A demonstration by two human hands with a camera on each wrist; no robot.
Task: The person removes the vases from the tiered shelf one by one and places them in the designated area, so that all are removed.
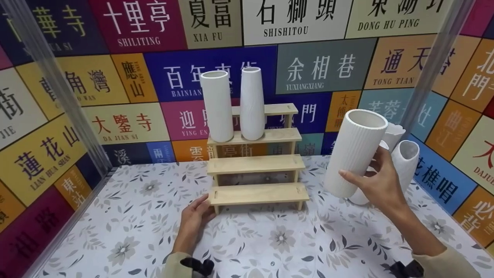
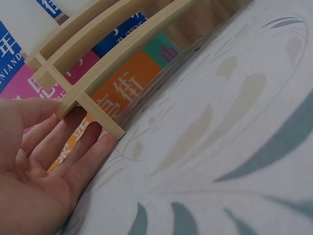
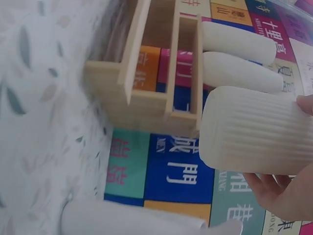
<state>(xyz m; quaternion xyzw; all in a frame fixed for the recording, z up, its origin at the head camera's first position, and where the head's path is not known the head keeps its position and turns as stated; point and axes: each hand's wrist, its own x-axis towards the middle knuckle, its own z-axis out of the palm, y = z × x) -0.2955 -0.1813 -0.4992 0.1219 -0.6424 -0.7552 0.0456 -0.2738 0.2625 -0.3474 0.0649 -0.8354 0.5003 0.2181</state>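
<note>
My right hand (image 1: 380, 179) grips a white ribbed vase (image 1: 353, 154), tilted and raised off the table; the right wrist view shows its fluted side and base (image 3: 254, 129). On the left, my left hand (image 1: 197, 216) holds the end of the lowest step of a wooden stepped stand (image 1: 258, 195). Its thumb lies on the step and its fingers reach beneath (image 2: 58, 147). Two white vases stand on an upper step: a straight cylinder (image 1: 218, 108) and a slimmer tapered one (image 1: 252, 104).
Behind the right hand stand more white vases, one with a slanted opening (image 1: 407, 162) and one with a wavy rim (image 1: 394, 133), partly hidden. A floral cloth (image 1: 150, 227) covers the table. Panels with colourful place-name signs (image 1: 324, 69) enclose the back and sides.
</note>
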